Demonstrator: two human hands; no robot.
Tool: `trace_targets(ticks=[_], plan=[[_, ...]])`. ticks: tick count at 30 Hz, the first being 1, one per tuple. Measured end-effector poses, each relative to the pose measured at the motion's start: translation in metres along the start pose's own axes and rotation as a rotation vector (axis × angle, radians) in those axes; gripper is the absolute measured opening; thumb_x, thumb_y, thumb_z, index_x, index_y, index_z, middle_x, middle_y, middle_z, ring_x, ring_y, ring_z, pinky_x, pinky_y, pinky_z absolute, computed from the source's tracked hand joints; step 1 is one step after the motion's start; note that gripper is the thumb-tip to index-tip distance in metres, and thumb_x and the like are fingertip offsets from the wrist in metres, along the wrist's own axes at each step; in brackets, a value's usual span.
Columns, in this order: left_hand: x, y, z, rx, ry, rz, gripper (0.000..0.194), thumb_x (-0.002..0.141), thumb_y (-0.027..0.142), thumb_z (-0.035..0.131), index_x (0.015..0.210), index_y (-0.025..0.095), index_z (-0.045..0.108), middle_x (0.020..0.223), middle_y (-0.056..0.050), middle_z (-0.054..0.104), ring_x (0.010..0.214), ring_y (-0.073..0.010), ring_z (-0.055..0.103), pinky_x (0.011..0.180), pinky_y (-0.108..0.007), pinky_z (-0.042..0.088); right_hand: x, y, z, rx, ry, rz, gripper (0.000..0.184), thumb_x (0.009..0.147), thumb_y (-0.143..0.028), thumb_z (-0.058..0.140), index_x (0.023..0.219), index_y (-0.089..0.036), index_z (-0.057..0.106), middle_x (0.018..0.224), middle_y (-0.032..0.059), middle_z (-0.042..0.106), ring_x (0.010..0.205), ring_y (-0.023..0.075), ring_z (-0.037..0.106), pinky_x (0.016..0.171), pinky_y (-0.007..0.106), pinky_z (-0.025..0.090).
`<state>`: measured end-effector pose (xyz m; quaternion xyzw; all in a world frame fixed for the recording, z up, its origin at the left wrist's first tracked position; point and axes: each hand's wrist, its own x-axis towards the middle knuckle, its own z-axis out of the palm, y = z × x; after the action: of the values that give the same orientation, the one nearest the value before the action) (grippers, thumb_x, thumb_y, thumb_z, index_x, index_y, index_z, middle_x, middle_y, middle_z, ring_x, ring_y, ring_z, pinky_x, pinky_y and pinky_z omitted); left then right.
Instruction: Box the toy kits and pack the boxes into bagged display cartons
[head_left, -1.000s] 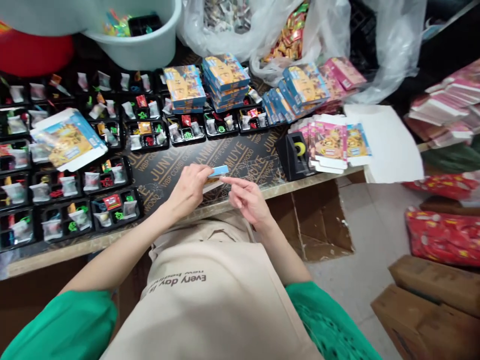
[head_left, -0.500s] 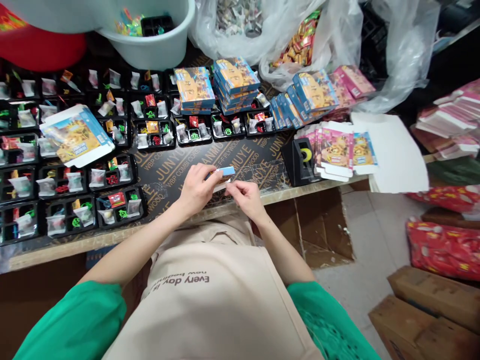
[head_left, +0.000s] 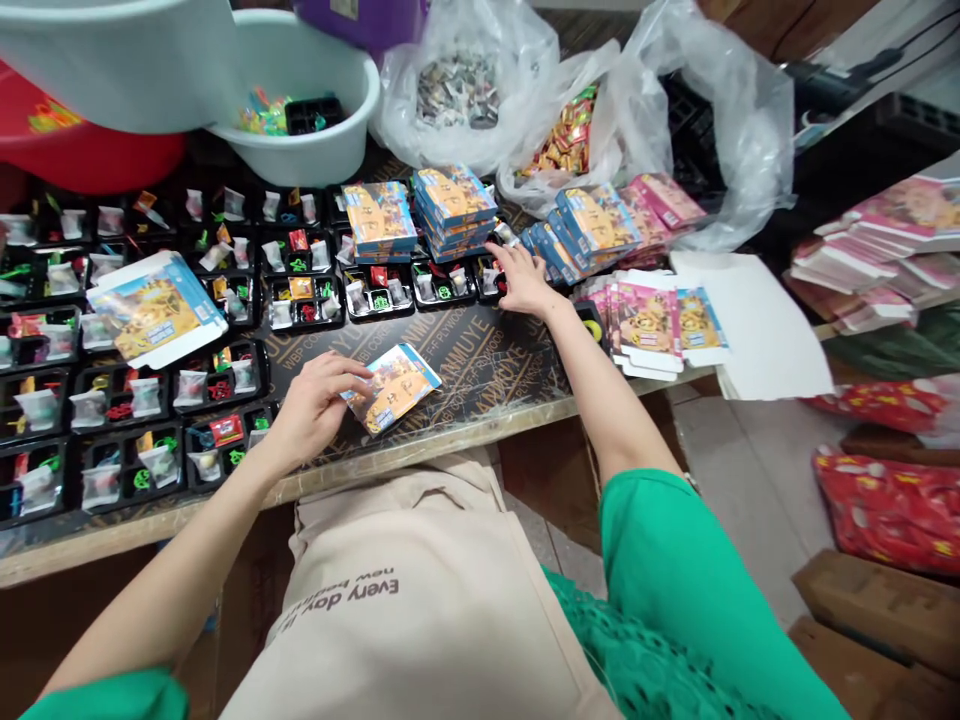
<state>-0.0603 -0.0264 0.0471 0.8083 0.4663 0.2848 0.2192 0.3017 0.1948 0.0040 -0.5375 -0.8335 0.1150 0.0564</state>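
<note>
Steadying a carton [head_left: 394,390] while the right hand [head_left: 521,280] spreads over a filled tray [head_left: 486,297]

The small printed carton lies on the dark table [head_left: 480,360] near its front edge, picture side up and set at a slant. The left hand [head_left: 315,410] rests its fingers on the carton's left end; whether the thumb pinches it from below cannot be told. The right hand is open, its fingers parted and holding nothing visible, beside the stacked blue cartons [head_left: 456,210]. Contact with the tray is unclear.

The step in hand looks like getting a filled tray while the carton waits below. Taking that tray would call for closing the fingers on its rim and lifting it level, so the loose pieces stay in their compartments. A blue edge shows at the carton's right end; whether that end is open is unclear.

The tabletop bears repeated tan print, with "MUYE" and "PLYWOOD" partly readable. The beige apron [head_left: 420,640] reads "Every day is", with "new" beginning a second line that runs into the folds. Lettering on the carton is too small to read.
</note>
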Motion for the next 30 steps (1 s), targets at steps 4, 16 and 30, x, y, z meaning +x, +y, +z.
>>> trace_targets(ticks=[4,16,30], plan=[[0.02,0.004,0.037,0.197,-0.032,-0.049,0.028,0.093,0.035,0.054,0.108,0.019,0.071,0.122,-0.014,0.068,0.112,-0.0296,0.061,0.101,-0.049,0.048,0.015,0.007,-0.004,-0.049,-0.082,-0.038,0.105,0.06,-0.02,0.066,0.158,-0.02,0.028,0.147,0.0227,0.046,0.137,0.0466,0.036,0.107,0.07,0.027],[0.053,0.014,0.073,0.564,-0.383,-0.12,0.098,0.07,0.038,0.074,0.155,0.009,0.033,0.116,-0.019,0.055,0.106,-0.0347,0.054,0.092,-0.044,0.047,-0.005,0.008,-0.008,-0.05,-0.109,-0.063,0.109,0.061,-0.018,0.065,0.161,-0.021,0.021,0.155,0.0224,0.034,0.145,0.042,0.031,0.113,0.062,0.027],[0.035,0.007,0.037,0.335,-0.219,-0.031,0.086,0.059,0.024,0.078,0.135,0.012,0.039,0.118,-0.016,0.046,0.114,-0.0373,0.051,0.1,-0.051,0.05,-0.08,-0.019,-0.001,0.004,-0.153,-0.114,0.109,0.064,-0.026,0.075,0.16,-0.026,0.022,0.132,0.0159,0.051,0.129,0.0385,0.047,0.111,0.058,0.029]])
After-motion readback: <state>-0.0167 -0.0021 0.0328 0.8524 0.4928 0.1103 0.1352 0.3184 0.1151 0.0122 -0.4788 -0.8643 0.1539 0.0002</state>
